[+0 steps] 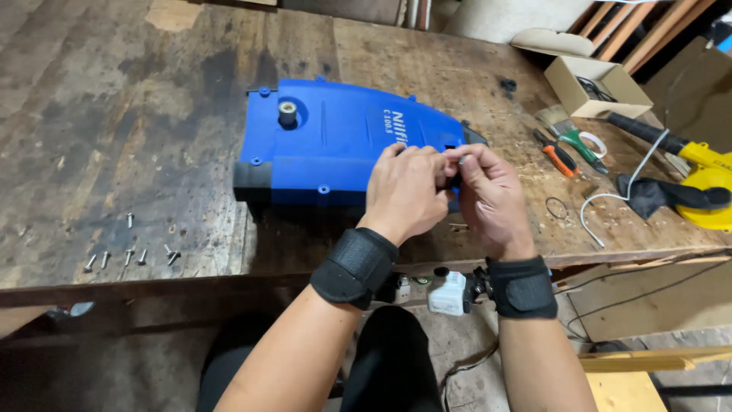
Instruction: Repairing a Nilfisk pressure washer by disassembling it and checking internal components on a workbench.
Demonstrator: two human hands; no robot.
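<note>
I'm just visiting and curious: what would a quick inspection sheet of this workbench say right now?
Surface: worn, stained wooden workbench.
Job's things: blue plastic machine housing lying flat; loose metal screws at the bench's left front.
Clutter: open cardboard box, paintbrush, orange-handled pliers, green-handled tool, yellow power tool, black cloth.
Hands: left hand and right hand, black wrist straps on both, meet at the housing's right end, pinching something too small to identify.
Cables: white cord by the cloth; dark cable below the bench.
Surroundings: wooden slats leaning behind.
</note>
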